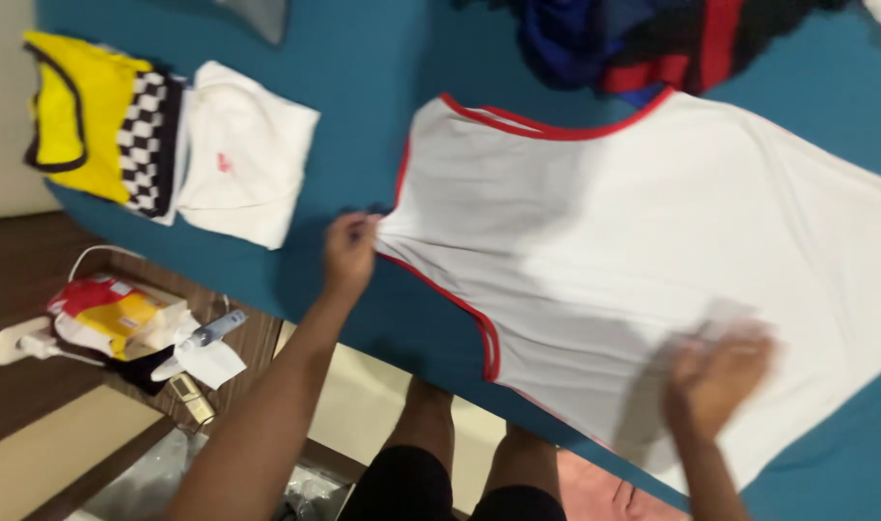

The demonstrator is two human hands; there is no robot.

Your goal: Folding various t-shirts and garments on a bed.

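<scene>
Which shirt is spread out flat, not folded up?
The big white shirt with red trim, under both hands. The left hand pinches its shoulder strap; the right hand rests on it. The yellow one and the small white one lie folded.

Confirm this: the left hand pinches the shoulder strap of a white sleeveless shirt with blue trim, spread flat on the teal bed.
Wrong on the trim: the head view shows the white sleeveless shirt edged in red, not blue. The left hand does pinch its strap on the teal bed.
</scene>
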